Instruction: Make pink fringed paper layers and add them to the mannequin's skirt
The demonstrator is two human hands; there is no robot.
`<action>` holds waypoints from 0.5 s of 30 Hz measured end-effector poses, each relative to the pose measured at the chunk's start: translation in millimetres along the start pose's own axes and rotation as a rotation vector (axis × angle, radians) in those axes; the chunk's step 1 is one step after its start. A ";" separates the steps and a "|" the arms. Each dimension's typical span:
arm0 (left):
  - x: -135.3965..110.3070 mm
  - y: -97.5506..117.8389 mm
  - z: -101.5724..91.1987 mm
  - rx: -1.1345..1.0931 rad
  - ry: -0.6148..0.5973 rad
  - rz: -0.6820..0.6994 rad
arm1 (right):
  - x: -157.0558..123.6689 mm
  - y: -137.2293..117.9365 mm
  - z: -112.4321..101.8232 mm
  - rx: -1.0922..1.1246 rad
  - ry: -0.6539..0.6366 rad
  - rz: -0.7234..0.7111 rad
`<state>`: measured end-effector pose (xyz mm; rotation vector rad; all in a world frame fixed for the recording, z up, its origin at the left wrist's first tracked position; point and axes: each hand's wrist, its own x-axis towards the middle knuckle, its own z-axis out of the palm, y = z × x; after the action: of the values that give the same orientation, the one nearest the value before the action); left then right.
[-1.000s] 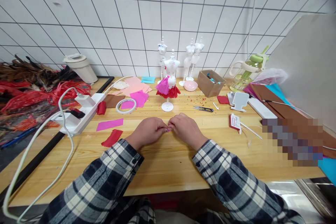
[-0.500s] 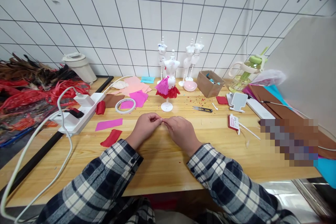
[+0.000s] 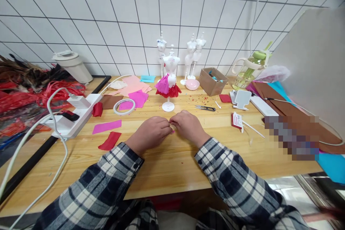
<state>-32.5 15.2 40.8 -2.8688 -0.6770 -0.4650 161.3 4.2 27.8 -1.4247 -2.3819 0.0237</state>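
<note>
My left hand (image 3: 151, 133) and my right hand (image 3: 188, 125) rest on the wooden table (image 3: 172, 161), fingertips meeting in a pinch. Between them shows a tiny pink scrap (image 3: 172, 131), too small to name with certainty. Just beyond my hands stands a small white mannequin (image 3: 170, 75) on a round base, dressed in a pink and red fringed skirt. Thread snips (image 3: 205, 107) lie to the right of its base. A roll of tape (image 3: 124, 106) lies on pink paper (image 3: 138, 99) to the left.
A white power strip (image 3: 77, 113) with cables sits at the left beside red raffia (image 3: 24, 97). Pink and red paper scraps (image 3: 107, 126) lie near it. Three bare mannequins (image 3: 194, 55), a pink bowl (image 3: 194, 84), a cardboard box (image 3: 215, 81), a green bottle (image 3: 250, 68) and brown sheets (image 3: 285, 109) stand behind and right.
My hands pulled apart a little and lifted, then came back together and lower on the table. The view shifted slightly downward.
</note>
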 end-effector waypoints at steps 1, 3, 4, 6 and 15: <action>0.8 1.6 1.5 0.011 -0.031 -0.023 | -0.6 -2.1 0.7 -0.023 -0.011 -0.014; 1.9 4.3 5.0 0.027 -0.092 -0.118 | -2.3 -7.8 1.2 -0.062 -0.018 -0.034; 2.1 5.2 6.5 0.031 -0.117 -0.173 | -3.3 -11.0 1.1 -0.073 -0.019 -0.038; 2.1 6.3 8.3 0.031 -0.146 -0.287 | -4.7 -17.3 1.2 -0.072 -0.018 -0.024; 2.2 3.6 10.7 -0.448 0.091 -0.855 | -5.9 -31.6 5.5 0.033 0.101 0.109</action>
<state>-26.2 15.3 31.1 -2.7477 -2.0013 -0.9356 135.2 -15.4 27.2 -1.5019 -2.2118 0.0183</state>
